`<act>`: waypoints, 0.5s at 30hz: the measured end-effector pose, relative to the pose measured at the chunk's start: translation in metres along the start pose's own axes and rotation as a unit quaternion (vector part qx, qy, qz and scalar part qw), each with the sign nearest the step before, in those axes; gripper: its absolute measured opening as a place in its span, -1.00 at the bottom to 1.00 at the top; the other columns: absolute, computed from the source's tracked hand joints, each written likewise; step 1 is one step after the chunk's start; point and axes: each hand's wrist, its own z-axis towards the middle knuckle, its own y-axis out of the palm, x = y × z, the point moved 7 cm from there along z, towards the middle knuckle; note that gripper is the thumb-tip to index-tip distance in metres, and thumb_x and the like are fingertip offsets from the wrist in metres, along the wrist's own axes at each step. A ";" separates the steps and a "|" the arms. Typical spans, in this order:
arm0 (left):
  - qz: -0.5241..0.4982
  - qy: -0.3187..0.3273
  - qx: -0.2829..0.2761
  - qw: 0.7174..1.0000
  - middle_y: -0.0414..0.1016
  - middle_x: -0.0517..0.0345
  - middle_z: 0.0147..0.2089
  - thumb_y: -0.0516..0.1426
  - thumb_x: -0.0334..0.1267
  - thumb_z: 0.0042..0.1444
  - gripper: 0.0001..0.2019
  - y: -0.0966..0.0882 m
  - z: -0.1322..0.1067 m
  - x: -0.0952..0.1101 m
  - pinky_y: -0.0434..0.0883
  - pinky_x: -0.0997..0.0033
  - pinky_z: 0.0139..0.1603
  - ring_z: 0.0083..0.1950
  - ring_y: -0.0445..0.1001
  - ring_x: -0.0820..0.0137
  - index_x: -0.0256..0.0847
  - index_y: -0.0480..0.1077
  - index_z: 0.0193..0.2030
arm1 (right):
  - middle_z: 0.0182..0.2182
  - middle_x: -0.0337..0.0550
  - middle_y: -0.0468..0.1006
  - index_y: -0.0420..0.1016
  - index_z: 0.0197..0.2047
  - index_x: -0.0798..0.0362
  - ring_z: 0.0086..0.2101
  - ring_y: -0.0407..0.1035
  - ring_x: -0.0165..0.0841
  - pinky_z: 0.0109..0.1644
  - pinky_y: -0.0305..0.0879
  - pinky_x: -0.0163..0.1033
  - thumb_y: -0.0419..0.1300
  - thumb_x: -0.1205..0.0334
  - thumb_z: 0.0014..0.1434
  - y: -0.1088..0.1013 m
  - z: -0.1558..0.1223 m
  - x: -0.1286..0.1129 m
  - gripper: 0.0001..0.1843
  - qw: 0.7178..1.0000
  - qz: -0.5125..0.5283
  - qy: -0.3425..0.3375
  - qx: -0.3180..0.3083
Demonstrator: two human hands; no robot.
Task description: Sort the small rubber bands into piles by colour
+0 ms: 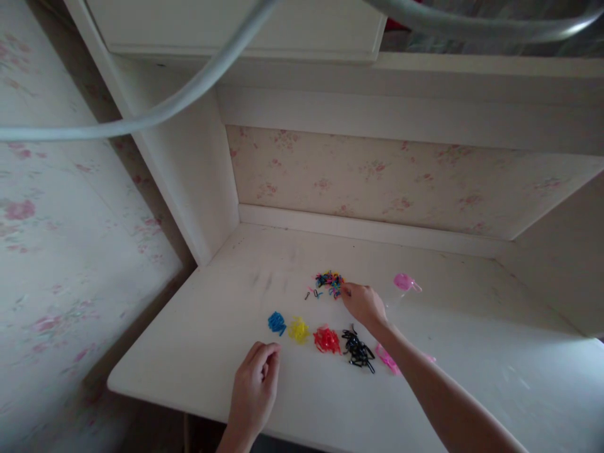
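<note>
A mixed heap of small coloured rubber bands (328, 279) lies toward the back of the white desk. My right hand (362, 302) is at the heap's right edge, its fingertips pinched on a rubber band or bands there. Nearer me run sorted piles: blue bands (276, 323), yellow bands (298, 330), red bands (327, 340), black bands (358, 351) and pink bands (387, 358). My right forearm partly covers the pink pile. My left hand (255, 380) is just in front of the blue pile, fingers curled and closed; whatever they hold is hidden.
Behind my right hand lies a pink plastic lid (402, 281) with a loop, apparently joined to a clear container. The white desk (198, 352) has a rounded left corner. A shelf (401, 119) overhangs its back, and a pale cable (189, 94) crosses the upper view.
</note>
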 end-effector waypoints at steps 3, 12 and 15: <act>0.001 0.005 -0.005 1.000 0.44 0.14 -0.31 -0.03 -0.21 0.24 -0.76 0.001 -0.001 0.001 0.35 0.50 -0.37 -0.40 0.40 0.48 -0.18 0.43 -0.14 | -0.26 -0.14 0.61 0.55 -0.09 -0.21 -0.25 0.47 -0.29 -0.29 0.21 -0.32 -0.06 0.03 0.21 -0.006 0.001 0.008 -0.62 1.000 0.011 0.007 0.008; 0.015 0.015 -0.014 1.000 0.41 0.15 -0.32 -0.03 -0.20 0.25 -0.77 0.004 -0.003 0.002 0.33 0.49 -0.35 -0.40 0.37 0.49 -0.18 0.41 -0.13 | -0.36 -0.19 0.62 0.60 -0.18 -0.17 -0.32 0.47 -0.31 -0.35 0.16 -0.36 -0.04 0.06 0.19 -0.023 -0.015 0.013 -0.63 0.998 0.054 -0.011 0.041; 0.019 0.017 -0.013 1.000 0.41 0.15 -0.33 -0.03 -0.20 0.25 -0.77 0.004 -0.004 0.005 0.33 0.50 -0.37 -0.43 0.35 0.50 -0.18 0.41 -0.14 | -0.42 -0.22 0.61 0.59 -0.18 -0.16 -0.38 0.46 -0.37 -0.35 0.15 -0.39 -0.06 0.05 0.22 -0.024 -0.034 -0.007 -0.62 0.995 0.075 -0.047 0.041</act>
